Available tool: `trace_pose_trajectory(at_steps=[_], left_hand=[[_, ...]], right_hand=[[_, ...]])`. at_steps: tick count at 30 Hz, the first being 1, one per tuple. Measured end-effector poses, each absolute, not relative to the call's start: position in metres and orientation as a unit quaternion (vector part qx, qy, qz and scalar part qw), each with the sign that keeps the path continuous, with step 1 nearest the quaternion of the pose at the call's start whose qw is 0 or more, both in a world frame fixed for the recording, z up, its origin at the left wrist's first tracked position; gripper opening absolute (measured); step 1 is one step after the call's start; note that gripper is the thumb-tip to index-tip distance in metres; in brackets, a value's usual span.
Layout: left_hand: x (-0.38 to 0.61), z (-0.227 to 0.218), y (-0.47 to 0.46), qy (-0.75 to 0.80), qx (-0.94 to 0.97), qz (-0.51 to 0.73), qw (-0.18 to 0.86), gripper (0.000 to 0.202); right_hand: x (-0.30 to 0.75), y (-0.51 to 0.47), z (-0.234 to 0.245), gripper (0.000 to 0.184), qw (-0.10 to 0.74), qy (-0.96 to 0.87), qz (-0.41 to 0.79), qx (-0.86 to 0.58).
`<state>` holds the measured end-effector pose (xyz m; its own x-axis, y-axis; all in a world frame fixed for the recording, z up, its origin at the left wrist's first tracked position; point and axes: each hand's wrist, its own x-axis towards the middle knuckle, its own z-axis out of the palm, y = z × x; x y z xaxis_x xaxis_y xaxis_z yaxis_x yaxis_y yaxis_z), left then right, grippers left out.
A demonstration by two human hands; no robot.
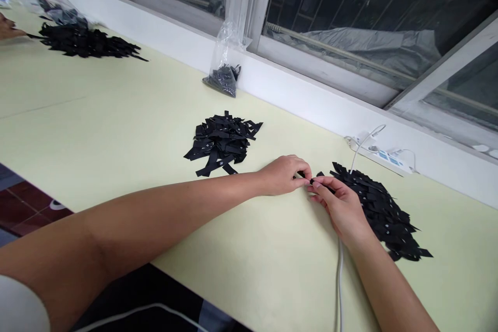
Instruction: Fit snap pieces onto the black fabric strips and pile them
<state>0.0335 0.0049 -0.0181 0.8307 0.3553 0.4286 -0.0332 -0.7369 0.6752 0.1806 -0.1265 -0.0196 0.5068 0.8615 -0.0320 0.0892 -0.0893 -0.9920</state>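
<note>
Both hands meet above the table, their fingertips almost touching around a small black fabric strip (pixel 312 181). My left hand (pixel 283 174) pinches one end of it between thumb and forefinger. The other end is in the fingers of my right hand (pixel 342 205), which covers part of the strip. Beyond my left wrist lies a loose pile of black strips (pixel 223 140), some with small white marks. A larger pile of similar black strips (pixel 383 210) spreads just to the right of my right hand.
A clear plastic bag (pixel 225 70) with black pieces stands by the window ledge. A power strip (pixel 385 158) rests near the wall, and a white cable (pixel 341 280) runs beside my right forearm. At far left, another person's hand (pixel 10 28) is near a black pile (pixel 85 40).
</note>
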Motion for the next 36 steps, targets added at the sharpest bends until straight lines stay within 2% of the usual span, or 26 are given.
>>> trace_pose_trajectory(at_steps=[11, 21, 24, 27, 32, 36], left_hand=[[0.031, -0.015, 0.001, 0.104, 0.881, 0.285, 0.362, 0.004], [0.035, -0.02, 0.006, 0.136, 0.868, 0.321, 0.352, 0.013], [0.039, -0.024, 0.014, 0.214, 0.807, 0.391, 0.387, 0.01], [0.042, -0.027, 0.02, 0.255, 0.752, 0.446, 0.414, 0.007], [0.044, -0.028, 0.021, 0.24, 0.751, 0.448, 0.421, 0.007], [0.044, -0.027, 0.018, 0.232, 0.76, 0.438, 0.421, 0.007]], right_hand=[[0.182, -0.126, -0.019, 0.046, 0.551, -0.375, 0.332, -0.668], [0.18, -0.126, -0.019, 0.047, 0.558, -0.387, 0.331, -0.655], [0.181, -0.128, -0.021, 0.041, 0.513, -0.43, 0.284, -0.687], [0.179, -0.129, -0.024, 0.034, 0.43, -0.531, 0.179, -0.708], [0.172, -0.124, -0.029, 0.038, 0.307, -0.67, 0.016, -0.676], [0.174, -0.124, -0.028, 0.033, 0.27, -0.69, -0.021, -0.671]])
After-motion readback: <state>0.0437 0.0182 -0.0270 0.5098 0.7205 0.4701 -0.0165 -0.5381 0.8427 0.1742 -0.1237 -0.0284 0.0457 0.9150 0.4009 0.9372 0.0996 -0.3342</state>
